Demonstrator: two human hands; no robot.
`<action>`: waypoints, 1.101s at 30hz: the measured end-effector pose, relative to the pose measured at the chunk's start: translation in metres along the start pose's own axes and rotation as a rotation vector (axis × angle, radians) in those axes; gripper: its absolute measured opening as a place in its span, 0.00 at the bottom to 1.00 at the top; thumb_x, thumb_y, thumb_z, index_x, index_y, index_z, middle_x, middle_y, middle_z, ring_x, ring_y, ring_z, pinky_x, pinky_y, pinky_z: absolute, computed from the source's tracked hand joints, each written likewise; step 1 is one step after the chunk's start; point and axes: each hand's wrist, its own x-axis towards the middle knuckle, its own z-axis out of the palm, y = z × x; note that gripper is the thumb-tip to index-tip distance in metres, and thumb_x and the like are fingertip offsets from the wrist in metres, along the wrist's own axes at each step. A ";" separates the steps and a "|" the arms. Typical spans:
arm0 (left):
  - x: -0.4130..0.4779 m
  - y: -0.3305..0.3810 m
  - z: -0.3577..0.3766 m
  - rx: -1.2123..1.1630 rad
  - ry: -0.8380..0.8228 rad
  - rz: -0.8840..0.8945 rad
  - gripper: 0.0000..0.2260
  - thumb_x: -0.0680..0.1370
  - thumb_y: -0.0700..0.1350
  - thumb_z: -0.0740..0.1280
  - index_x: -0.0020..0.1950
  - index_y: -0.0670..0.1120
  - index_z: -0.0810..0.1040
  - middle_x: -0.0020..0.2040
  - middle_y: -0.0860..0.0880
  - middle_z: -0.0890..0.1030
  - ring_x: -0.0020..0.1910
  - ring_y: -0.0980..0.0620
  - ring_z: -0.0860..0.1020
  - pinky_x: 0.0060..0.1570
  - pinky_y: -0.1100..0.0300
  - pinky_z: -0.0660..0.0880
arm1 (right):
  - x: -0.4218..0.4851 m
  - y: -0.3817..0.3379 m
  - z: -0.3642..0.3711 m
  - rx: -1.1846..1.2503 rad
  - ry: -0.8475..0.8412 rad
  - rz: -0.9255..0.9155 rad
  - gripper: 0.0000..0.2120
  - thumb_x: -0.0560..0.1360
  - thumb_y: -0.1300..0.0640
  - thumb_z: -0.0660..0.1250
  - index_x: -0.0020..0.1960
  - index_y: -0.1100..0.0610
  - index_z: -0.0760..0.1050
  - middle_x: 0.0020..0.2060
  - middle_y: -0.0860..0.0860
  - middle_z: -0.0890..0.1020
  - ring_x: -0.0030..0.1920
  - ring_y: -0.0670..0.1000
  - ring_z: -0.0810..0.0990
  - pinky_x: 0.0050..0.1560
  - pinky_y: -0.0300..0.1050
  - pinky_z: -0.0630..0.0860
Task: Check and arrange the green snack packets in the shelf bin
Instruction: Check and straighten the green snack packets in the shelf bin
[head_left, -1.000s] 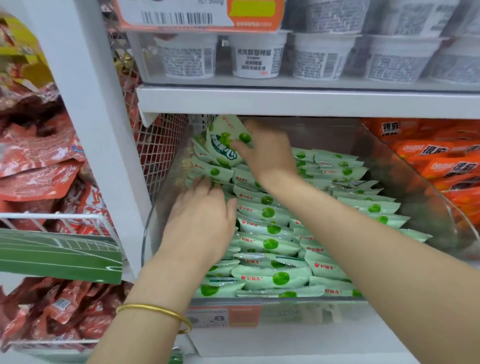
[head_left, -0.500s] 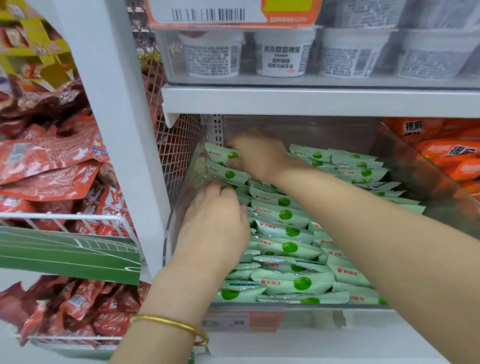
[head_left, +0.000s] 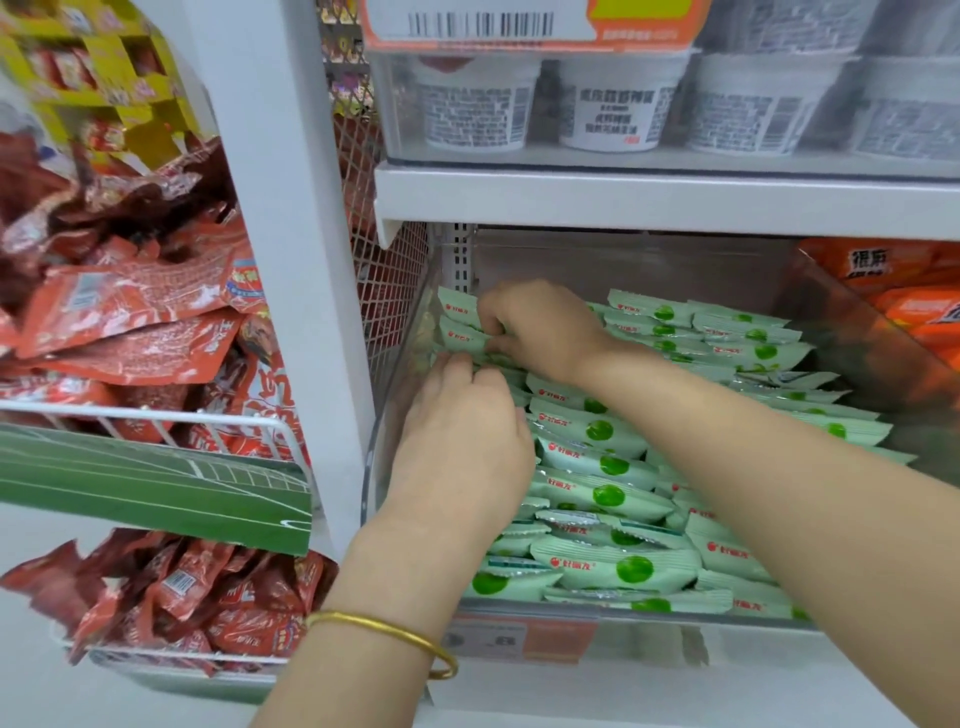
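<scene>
Head view: my right hand (head_left: 545, 332) pinches pale green foil snack packets (head_left: 460, 335), lying crosswise, at the back-left corner of the clear plastic bin (head_left: 649, 260); my left hand (head_left: 462, 441) sits just nearer, grip indeterminate.

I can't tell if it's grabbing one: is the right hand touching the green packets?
Touching. The head view shows the right hand, fingers curled onto the green packets at the back left.
</scene>
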 end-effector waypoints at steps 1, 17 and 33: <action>-0.001 0.000 0.000 -0.003 0.000 -0.002 0.15 0.81 0.47 0.56 0.65 0.41 0.69 0.70 0.44 0.64 0.70 0.44 0.61 0.67 0.53 0.60 | -0.001 0.002 -0.003 0.047 -0.012 0.000 0.07 0.75 0.59 0.66 0.42 0.55 0.69 0.45 0.52 0.75 0.45 0.52 0.72 0.42 0.45 0.67; 0.001 0.005 -0.004 -0.013 -0.024 -0.008 0.16 0.81 0.48 0.56 0.66 0.42 0.67 0.70 0.44 0.63 0.69 0.45 0.60 0.65 0.53 0.61 | 0.001 -0.004 -0.006 0.004 -0.205 -0.027 0.05 0.78 0.60 0.59 0.46 0.54 0.62 0.40 0.49 0.68 0.43 0.50 0.67 0.40 0.42 0.61; 0.001 0.004 -0.004 -0.011 -0.023 -0.006 0.17 0.81 0.48 0.56 0.67 0.42 0.68 0.70 0.44 0.64 0.70 0.44 0.61 0.66 0.52 0.62 | 0.015 0.011 0.002 -0.097 0.186 0.267 0.15 0.78 0.47 0.61 0.58 0.55 0.78 0.58 0.55 0.74 0.62 0.57 0.67 0.58 0.46 0.66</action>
